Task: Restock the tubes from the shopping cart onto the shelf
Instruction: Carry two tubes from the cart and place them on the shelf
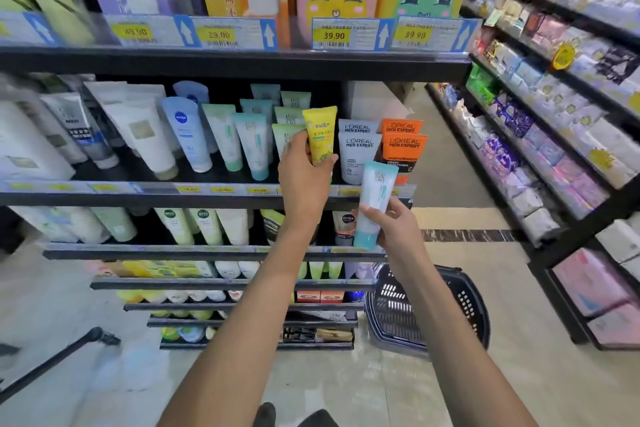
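Observation:
My left hand [304,177] grips a yellow tube [320,132] by its lower end, upright, in front of the middle shelf [138,196] between the green tubes and the grey L'Oreal tubes [358,149]. My right hand [398,222] holds a white tube with teal ends [374,204], cap down, below and in front of that shelf's right end. Rows of teal and green tubes [249,142] stand on the shelf to the left of the yellow one.
A dark shopping basket [460,305] sits on the floor at the lower right, beside the shelf end. Orange L'Oreal tubes [401,142] stand at the shelf's right end. An upper shelf edge [242,62] overhangs. Another shelving unit [554,149] lines the aisle's right side.

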The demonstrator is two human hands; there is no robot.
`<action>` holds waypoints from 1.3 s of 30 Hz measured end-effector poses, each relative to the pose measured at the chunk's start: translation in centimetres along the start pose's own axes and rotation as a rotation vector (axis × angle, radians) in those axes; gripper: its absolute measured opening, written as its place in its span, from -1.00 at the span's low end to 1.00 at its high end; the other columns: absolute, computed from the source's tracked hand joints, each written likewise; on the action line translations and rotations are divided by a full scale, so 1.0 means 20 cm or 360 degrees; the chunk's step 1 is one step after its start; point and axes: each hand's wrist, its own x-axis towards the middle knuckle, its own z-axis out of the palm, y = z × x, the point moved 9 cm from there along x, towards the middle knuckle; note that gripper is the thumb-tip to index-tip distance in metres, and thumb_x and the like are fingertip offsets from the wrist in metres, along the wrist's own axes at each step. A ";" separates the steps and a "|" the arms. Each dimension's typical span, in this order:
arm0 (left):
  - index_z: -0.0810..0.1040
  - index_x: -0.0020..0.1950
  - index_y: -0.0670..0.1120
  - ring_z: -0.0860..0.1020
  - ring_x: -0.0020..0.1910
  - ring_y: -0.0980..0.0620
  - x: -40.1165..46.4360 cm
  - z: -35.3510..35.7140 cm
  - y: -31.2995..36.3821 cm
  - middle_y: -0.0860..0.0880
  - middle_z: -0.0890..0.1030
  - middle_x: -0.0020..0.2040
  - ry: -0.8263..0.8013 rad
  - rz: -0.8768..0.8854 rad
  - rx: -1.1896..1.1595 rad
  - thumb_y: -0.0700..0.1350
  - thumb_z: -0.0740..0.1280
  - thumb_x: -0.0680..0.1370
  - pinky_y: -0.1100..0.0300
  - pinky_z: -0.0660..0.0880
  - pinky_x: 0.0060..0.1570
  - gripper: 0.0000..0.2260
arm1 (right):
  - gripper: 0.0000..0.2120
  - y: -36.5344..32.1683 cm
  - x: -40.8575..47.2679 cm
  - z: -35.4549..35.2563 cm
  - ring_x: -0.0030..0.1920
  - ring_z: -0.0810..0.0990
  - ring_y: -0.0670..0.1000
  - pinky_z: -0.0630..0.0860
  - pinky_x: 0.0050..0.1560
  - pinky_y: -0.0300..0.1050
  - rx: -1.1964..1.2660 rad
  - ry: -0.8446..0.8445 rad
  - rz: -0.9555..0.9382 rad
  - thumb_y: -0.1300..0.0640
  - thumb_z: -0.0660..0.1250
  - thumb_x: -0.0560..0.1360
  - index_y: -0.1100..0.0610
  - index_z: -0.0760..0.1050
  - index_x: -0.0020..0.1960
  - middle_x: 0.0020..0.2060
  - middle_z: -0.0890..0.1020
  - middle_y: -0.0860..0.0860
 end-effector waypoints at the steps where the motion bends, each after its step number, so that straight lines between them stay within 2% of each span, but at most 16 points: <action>1: 0.56 0.17 -0.02 0.60 -0.01 0.07 0.00 0.01 0.01 0.04 0.61 0.03 0.0006 0.0044 0.0093 -0.13 0.54 0.48 0.05 0.58 0.06 -0.69 | -0.63 0.00 0.00 0.00 0.12 0.71 0.18 0.65 0.13 0.26 -0.0007 -0.0007 0.0000 0.03 0.54 0.47 -0.01 0.59 0.25 0.09 0.73 0.09; 7: 0.51 0.29 -0.10 0.57 0.06 -0.04 -0.02 0.06 0.03 -0.03 0.59 0.11 0.0049 0.0132 0.0347 -0.08 0.50 0.52 0.02 0.55 0.07 -0.62 | -0.66 0.02 -0.02 -0.02 0.08 0.72 0.20 0.65 0.14 0.26 0.0013 -0.0012 0.0012 0.10 0.51 0.52 0.05 0.57 0.27 0.08 0.72 0.10; 10: 0.49 0.34 -0.11 0.58 0.11 -0.06 -0.02 0.07 0.02 -0.05 0.59 0.16 0.0064 0.0107 0.0376 -0.08 0.48 0.54 -0.03 0.55 0.10 -0.59 | -0.62 0.03 -0.03 -0.02 0.07 0.73 0.18 0.63 0.15 0.31 0.0000 -0.0013 0.0016 0.06 0.53 0.51 0.06 0.56 0.28 0.10 0.71 0.11; 13: 0.47 0.37 -0.10 0.59 0.15 -0.06 -0.02 0.08 0.03 -0.05 0.61 0.20 0.0088 0.0092 0.0399 -0.07 0.47 0.55 -0.04 0.56 0.14 -0.57 | -0.53 0.04 -0.04 -0.01 0.12 0.70 0.18 0.62 0.15 0.34 0.0003 -0.0007 0.0030 -0.05 0.57 0.41 0.00 0.58 0.27 0.13 0.71 0.10; 20: 0.49 0.35 -0.10 0.63 0.07 -0.09 -0.02 0.06 0.04 -0.04 0.67 0.09 0.0121 0.0053 0.0505 -0.01 0.46 0.56 -0.06 0.59 0.05 -0.59 | -0.61 0.06 -0.09 0.00 0.02 0.74 0.15 0.65 0.13 0.27 0.0045 -0.0060 0.0061 0.11 0.51 0.52 0.06 0.53 0.31 0.11 0.70 0.11; 25: 0.49 0.30 -0.13 0.65 0.03 -0.13 -0.02 0.06 0.06 -0.07 0.68 0.05 0.0076 0.0084 0.0574 -0.05 0.45 0.58 -0.05 0.57 0.00 -0.65 | -0.63 0.09 -0.12 0.00 0.12 0.70 0.17 0.67 0.12 0.19 0.0027 -0.0058 0.0059 0.10 0.52 0.52 0.00 0.54 0.30 0.11 0.71 0.07; 31: 0.48 0.31 -0.14 0.65 0.01 -0.19 -0.06 0.08 0.02 -0.11 0.68 0.04 0.0022 0.0058 0.0657 -0.06 0.45 0.57 -0.13 0.59 -0.04 -0.63 | -0.49 0.11 -0.15 -0.01 0.15 0.70 0.21 0.62 0.17 0.34 0.0036 -0.0074 0.0089 -0.03 0.57 0.40 0.00 0.55 0.31 0.14 0.70 0.08; 36: 0.48 0.31 -0.15 0.66 0.03 -0.21 -0.09 0.08 -0.02 -0.13 0.68 0.07 0.0022 -0.0023 0.0722 -0.03 0.44 0.58 -0.13 0.60 -0.06 -0.63 | -0.64 0.13 -0.18 -0.03 0.15 0.70 0.18 0.64 0.16 0.27 0.0036 -0.0063 0.0117 0.09 0.54 0.49 -0.03 0.58 0.26 0.12 0.72 0.05; 39: 0.48 0.29 -0.15 0.67 0.01 -0.21 -0.09 0.09 -0.02 -0.13 0.68 0.05 0.0027 -0.0017 0.0747 -0.02 0.43 0.59 -0.14 0.61 -0.07 -0.65 | -0.68 0.15 -0.19 -0.04 0.13 0.71 0.17 0.65 0.15 0.26 0.0029 -0.0047 0.0126 0.09 0.53 0.50 -0.08 0.59 0.22 0.12 0.71 0.03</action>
